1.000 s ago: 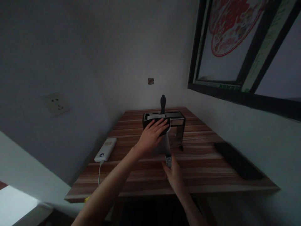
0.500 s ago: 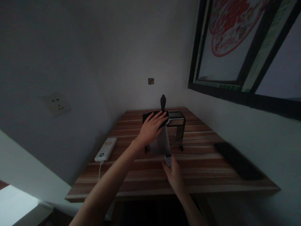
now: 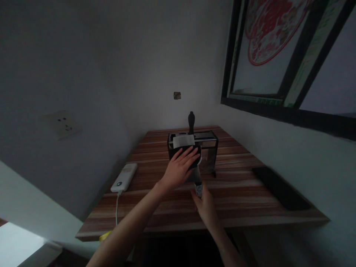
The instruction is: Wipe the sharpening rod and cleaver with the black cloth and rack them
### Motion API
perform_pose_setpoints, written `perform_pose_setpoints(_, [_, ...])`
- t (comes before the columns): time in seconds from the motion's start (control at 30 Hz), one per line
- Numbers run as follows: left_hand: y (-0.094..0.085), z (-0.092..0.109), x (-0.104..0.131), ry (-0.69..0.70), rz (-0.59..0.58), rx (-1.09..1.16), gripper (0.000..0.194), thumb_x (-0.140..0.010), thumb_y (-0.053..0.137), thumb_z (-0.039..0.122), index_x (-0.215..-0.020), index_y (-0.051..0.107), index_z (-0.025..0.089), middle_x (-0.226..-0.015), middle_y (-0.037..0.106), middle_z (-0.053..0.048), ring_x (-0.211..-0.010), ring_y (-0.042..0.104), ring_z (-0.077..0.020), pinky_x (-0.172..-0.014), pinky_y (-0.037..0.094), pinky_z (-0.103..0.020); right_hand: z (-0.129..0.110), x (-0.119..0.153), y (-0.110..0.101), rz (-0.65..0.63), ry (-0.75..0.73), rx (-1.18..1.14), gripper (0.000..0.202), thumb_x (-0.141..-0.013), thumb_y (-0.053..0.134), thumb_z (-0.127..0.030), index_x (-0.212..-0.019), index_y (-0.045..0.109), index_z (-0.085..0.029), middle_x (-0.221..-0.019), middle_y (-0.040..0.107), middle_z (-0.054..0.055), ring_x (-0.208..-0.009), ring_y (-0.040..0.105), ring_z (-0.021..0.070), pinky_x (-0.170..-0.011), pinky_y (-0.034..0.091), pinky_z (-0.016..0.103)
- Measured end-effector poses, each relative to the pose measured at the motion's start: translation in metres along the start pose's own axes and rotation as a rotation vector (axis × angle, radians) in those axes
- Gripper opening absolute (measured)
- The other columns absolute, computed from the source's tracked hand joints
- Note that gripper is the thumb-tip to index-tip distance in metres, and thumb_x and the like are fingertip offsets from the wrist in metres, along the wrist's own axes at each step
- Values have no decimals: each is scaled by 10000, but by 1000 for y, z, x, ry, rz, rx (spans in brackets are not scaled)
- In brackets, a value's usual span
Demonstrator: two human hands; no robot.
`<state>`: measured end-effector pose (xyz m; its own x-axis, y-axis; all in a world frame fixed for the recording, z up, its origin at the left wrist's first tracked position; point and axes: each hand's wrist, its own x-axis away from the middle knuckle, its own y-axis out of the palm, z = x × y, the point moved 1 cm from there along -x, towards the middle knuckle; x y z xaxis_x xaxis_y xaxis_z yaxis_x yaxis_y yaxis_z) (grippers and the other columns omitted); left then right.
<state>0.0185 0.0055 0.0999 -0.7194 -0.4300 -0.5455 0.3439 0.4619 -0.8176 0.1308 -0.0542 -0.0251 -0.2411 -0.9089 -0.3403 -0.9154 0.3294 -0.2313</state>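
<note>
My left hand (image 3: 179, 167) lies with its fingers stretched over a black pad (image 3: 198, 152) that has a pale edge, holding it against a wide kitchen knife blade (image 3: 183, 141). The blade's far end shows beyond the pad and a short stretch shows near the handle; the middle is covered. My right hand (image 3: 206, 204) is closed around the knife's patterned silvery handle (image 3: 198, 190). Just behind stands a knife holder (image 3: 208, 143) with a dark frame and see-through front. From its top sticks up a black handle (image 3: 191, 120). What my left thumb does is hidden.
On the wood-grain table (image 3: 236, 189) a white power bank (image 3: 124, 177) with a cable lies at left. A flat black object (image 3: 279, 189) lies at right by the wall. Something yellow (image 3: 105, 236) shows at the front left edge.
My left hand and the black pad have slid along the blade toward the handle, uncovering the blade's far end. My right hand stays nearly in place.
</note>
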Motion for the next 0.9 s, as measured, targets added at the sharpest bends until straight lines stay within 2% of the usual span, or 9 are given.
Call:
perform_pose_setpoints(0.17, [7, 14, 18, 21, -44, 24, 488, -838, 446, 229, -1311, 329, 208, -1414, 303, -24, -1330, 166, -152, -1085, 165, -390, -2, 1, -1, -11, 2, -31, 365, -783, 483, -335, -1099, 501, -152, -666, 624, 22, -427, 542, 134, -391, 416, 219])
perform_pose_setpoints(0.3, [15, 28, 35, 55, -78, 50, 499, -830, 456, 235, -1312, 332, 203, -1404, 320, -36, -1325, 187, -164, -1078, 188, -393, -1, 0, -2, -4, -15, 1, 359, -752, 481, -275, -1085, 522, -148, -710, 657, 46, -591, 623, 189, -466, 469, 238])
perform_pose_setpoints(0.47, [23, 45, 52, 69, -116, 109, 480, -848, 420, 237, -1318, 326, 209, -1403, 320, -29, -1320, 204, -166, -1075, 198, -388, 14, -2, 3, 15, -47, 38, 322, -685, 437, -177, -961, 595, -131, -813, 685, 115, -788, 644, 255, -627, 516, 308])
perform_pose_setpoints(0.6, [23, 50, 55, 54, -123, 138, 479, -858, 404, 244, -1327, 311, 209, -1406, 313, -32, -1321, 203, -172, -1074, 199, -393, 23, -3, 7, 26, -88, 14, 367, -672, 423, -154, -1000, 587, -146, -972, 669, 127, -876, 632, 252, -737, 509, 346])
perform_pose_setpoints(0.9, [23, 49, 54, 53, -112, 132, 470, -855, 419, 248, -1314, 331, 208, -1387, 352, -37, -1314, 221, -163, -1068, 227, -393, 22, -2, 6, 17, -69, 5, 340, -690, 424, -157, -979, 603, -143, -942, 680, 123, -866, 635, 251, -740, 509, 342])
